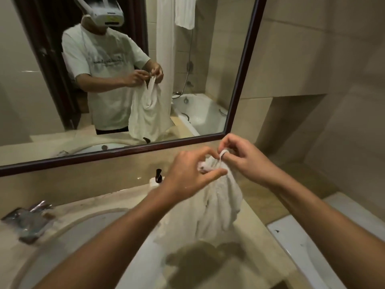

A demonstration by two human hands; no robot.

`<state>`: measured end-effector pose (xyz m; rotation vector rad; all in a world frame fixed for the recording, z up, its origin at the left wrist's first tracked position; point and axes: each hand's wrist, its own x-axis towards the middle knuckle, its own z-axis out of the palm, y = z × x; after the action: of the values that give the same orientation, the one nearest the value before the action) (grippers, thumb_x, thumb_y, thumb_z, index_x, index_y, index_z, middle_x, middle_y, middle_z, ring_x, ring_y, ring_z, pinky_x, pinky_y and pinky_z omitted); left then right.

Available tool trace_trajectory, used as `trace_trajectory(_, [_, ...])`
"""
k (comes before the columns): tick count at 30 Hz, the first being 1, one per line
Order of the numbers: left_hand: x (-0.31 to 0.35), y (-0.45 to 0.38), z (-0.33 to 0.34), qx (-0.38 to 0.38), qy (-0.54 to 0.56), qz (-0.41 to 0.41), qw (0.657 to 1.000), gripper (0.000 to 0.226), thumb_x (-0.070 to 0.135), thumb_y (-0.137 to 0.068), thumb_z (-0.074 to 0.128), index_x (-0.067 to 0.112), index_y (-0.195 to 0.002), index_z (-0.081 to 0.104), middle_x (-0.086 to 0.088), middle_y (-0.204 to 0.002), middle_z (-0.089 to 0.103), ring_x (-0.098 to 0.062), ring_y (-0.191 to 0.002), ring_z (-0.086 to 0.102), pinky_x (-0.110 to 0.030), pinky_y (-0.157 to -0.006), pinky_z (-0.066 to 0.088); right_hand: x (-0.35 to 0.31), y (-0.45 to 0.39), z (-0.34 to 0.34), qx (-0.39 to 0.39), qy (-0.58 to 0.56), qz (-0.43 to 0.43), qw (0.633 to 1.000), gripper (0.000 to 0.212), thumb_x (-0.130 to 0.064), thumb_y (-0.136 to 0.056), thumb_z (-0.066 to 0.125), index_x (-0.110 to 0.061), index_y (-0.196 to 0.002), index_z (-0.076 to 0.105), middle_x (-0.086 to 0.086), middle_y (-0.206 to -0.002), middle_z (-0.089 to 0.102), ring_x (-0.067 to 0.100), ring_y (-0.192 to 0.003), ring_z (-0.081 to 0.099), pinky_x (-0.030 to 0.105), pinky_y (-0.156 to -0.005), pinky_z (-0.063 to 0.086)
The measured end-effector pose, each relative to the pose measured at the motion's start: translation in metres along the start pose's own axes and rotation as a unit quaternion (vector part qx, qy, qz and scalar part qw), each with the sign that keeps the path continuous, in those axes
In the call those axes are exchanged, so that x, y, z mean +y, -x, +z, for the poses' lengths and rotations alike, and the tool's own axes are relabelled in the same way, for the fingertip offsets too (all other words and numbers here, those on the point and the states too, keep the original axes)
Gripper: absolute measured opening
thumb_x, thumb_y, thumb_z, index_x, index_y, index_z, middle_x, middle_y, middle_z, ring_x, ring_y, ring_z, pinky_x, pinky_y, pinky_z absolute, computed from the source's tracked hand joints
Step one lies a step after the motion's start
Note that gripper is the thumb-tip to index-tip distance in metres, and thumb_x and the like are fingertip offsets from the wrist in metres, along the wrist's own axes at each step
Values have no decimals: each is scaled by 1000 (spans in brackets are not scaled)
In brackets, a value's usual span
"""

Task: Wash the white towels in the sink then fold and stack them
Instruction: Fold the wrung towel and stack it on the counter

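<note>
A person is wearing a white short-sleeved T-shirt [108, 80] with dark printed lettering across the chest, and a white headset [104, 13] with straps rising from it. Both forearms are showing bare, with no sleeves, watch or rings.

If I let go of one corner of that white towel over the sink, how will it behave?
Probably floppy: the white towel hangs in loose folds from the left hand and right hand. It likely drops and swings toward the sink. It may be wet, so heavier than it looks; I cannot tell.
</note>
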<state>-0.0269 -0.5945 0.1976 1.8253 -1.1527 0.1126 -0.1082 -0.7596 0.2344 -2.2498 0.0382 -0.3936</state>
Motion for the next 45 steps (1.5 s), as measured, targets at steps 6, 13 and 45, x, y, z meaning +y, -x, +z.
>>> trace_trajectory(6, [-10, -1, 21, 11, 58, -24, 998, 28, 41, -85, 76, 26, -92, 53, 6, -71, 64, -4, -61, 57, -24, -57, 43, 7, 16, 5, 12, -215, 130, 968, 15, 0, -95, 59, 5, -107, 67, 10, -89, 67, 15, -77, 64, 24, -69, 52])
trace_trajectory(13, [-21, -3, 6, -126, 208, -19, 970, 8, 21, -96, 65, 16, -91, 60, 11, -79, 55, -8, -72, 49, -24, -65, 40, 20, 22, 0, 8, -349, 171, 921, 24, 13, -94, 49, 7, -102, 70, 19, -92, 68, 19, -77, 67, 26, -72, 59])
trace_trajectory(45, [-45, -3, -51, -39, 47, -15, 998, 19, 33, -95, 64, 14, -91, 62, 7, -73, 54, -5, -67, 50, -21, -63, 39, 36, 27, 41, 137, 76, 65, 986, 17, -25, -88, 76, -12, -79, 69, -10, -72, 64, 7, -70, 59, 21, -59, 43])
